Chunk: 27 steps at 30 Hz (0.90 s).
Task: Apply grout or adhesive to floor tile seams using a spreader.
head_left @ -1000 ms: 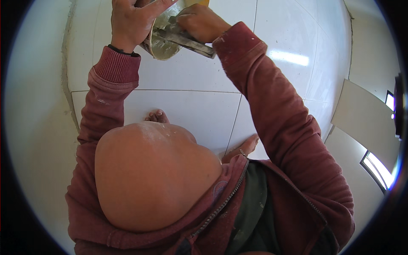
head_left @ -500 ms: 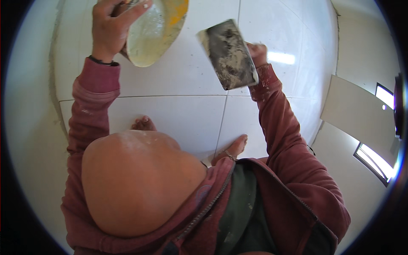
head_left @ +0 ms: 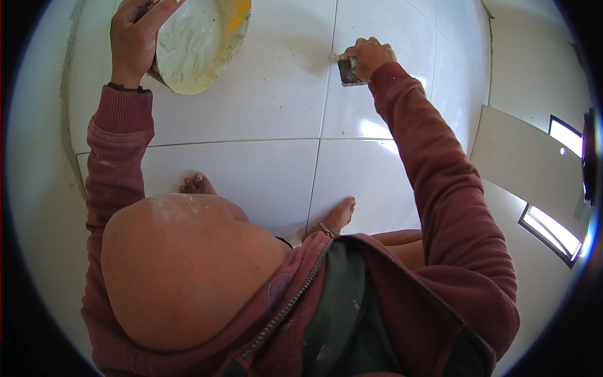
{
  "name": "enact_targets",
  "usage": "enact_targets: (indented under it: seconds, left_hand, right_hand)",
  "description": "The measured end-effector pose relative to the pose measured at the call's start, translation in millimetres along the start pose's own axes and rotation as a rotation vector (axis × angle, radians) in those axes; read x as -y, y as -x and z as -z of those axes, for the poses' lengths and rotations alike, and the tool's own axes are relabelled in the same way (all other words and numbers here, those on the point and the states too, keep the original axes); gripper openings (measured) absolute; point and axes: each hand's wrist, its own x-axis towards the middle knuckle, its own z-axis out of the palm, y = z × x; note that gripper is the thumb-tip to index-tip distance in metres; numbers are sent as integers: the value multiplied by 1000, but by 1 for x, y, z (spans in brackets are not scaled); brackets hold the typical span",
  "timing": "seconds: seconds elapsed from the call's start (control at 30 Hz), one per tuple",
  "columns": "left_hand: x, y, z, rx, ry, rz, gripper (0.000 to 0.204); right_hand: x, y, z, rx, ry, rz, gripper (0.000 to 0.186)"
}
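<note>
My left hand (head_left: 133, 53) grips a round cream bowl (head_left: 230, 44), my right hand (head_left: 373, 58) a flat grey scraper (head_left: 348, 72), seemingly for paste-spreading, next calling for even pressure.

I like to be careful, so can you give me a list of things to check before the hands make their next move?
1. Left hand has hold of the tub: ok.
2. Pale paste is inside the tub: ok.
3. Right hand grips the flat blade tool: ok.
4. Flat blade tool touches the floor: cannot tell; the view is from above.
5. Bare feet are apart from the tub and tool: ok.
6. White tiles are spotless: not ok, they're speckled.
</note>
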Motion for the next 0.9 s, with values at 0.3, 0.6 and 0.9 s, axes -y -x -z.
enact_targets:
  seconds: [0.3,0.6,0.9]
  left_hand:
    - [6,-1,1,-2,37,19,33]
    - [-1,1,-4,30,-92,-144,34]
    - [2,-1,-4,39,-81,-134,34]
  right_hand:
    - [1,-14,7,-147,-18,-19,42]
    - [-7,-29,8,-42,-76,-23,41]
    - [-15,-44,11,-12,164,-178,36]
